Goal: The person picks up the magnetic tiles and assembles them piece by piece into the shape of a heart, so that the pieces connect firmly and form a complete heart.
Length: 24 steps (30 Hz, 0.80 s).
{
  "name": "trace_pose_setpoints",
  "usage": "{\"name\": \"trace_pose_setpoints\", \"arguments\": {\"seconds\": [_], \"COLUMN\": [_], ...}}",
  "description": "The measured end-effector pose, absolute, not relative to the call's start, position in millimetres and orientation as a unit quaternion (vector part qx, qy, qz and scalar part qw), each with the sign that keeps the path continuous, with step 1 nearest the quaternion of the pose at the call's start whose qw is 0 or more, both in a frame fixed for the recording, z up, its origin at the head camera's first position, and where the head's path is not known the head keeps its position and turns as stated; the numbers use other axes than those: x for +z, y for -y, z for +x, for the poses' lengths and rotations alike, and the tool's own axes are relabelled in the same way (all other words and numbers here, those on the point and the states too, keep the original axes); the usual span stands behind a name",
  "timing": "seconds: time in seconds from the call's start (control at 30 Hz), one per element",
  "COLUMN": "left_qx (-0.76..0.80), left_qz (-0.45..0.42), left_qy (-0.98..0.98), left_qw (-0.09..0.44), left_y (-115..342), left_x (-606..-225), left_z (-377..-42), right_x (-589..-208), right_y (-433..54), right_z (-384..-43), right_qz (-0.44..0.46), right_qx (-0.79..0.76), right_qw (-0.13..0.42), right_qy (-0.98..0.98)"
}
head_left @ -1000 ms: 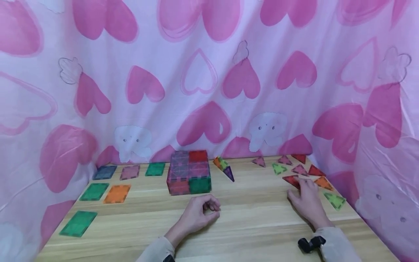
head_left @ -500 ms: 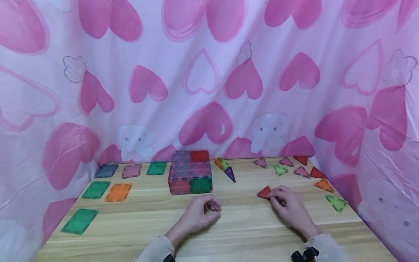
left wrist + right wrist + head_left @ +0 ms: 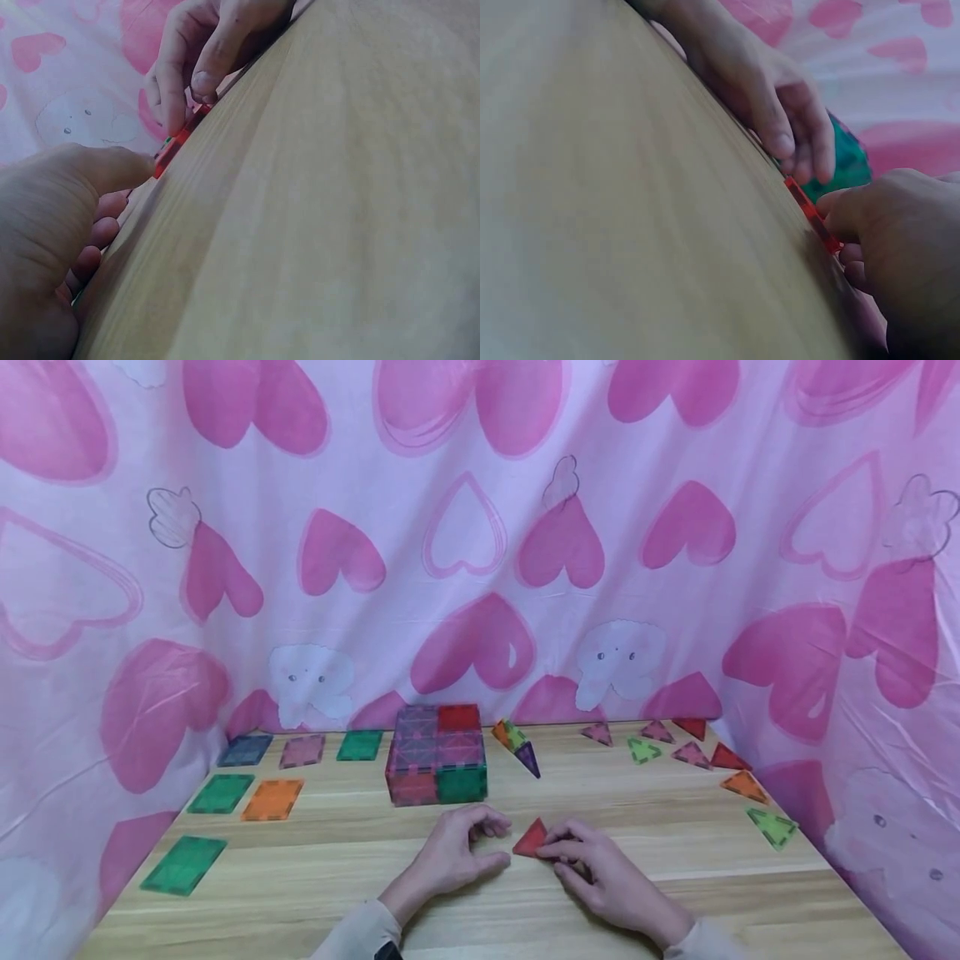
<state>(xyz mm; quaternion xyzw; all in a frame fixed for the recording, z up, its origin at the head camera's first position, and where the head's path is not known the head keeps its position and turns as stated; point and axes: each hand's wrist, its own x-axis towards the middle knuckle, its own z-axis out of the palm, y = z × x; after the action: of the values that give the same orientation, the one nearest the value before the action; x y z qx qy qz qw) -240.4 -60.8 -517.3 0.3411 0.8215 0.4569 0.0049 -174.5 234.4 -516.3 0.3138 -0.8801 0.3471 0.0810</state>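
Near the lower centre of the frame, the right hand (image 3: 606, 878) has its grip closed on a red triangular tile (image 3: 529, 839), pinching it at the right side. The left hand (image 3: 453, 852), just beside the tile, holds nothing, its fingers loosely bent; whether it touches the tile, I cannot tell. Since half a second ago the tile has moved leftward, so both hands can probably reach it. Beyond, the wooden tabletop (image 3: 300, 877) carries a translucent tile box (image 3: 437, 756); a heart-printed pink curtain (image 3: 397, 635) surrounds it.
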Motion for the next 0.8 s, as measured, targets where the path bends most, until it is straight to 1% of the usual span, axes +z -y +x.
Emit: {"name": "trace_pose_setpoints", "arguments": {"seconds": [0.1, 0.2, 0.3, 0.37, 0.43, 0.6, 0.8], "left_qx": [0.448, 0.436, 0.419, 0.406, 0.391, 0.358, 0.33], "left_qz": [0.351, 0.359, 0.359, 0.358, 0.356, 0.351, 0.344], "left_qy": [-0.822, -0.825, -0.834, -0.841, -0.849, -0.865, -0.879], "left_qw": [0.005, 0.005, 0.004, 0.002, 0.001, -0.002, -0.008], "left_y": [61, 61, 62, 62, 61, 55, 43], "left_x": [-518, -519, -519, -519, -519, -516, -513], "left_z": [-240, -240, -240, -240, -239, -237, -237], "right_x": [-515, -515, -514, -513, -512, -509, -503], "right_y": [-230, -229, -233, -240, -251, -298, -366], "right_z": [-170, -170, -174, -177, -181, -183, -173], "right_qz": [0.324, 0.315, 0.303, 0.291, 0.274, 0.191, 0.083], "right_qx": [0.35, 0.383, 0.415, 0.425, 0.425, 0.417, 0.369], "right_qw": [0.07, 0.061, 0.074, 0.099, 0.137, 0.232, 0.288], "right_qy": [0.876, 0.866, 0.854, 0.852, 0.852, 0.858, 0.88]}}
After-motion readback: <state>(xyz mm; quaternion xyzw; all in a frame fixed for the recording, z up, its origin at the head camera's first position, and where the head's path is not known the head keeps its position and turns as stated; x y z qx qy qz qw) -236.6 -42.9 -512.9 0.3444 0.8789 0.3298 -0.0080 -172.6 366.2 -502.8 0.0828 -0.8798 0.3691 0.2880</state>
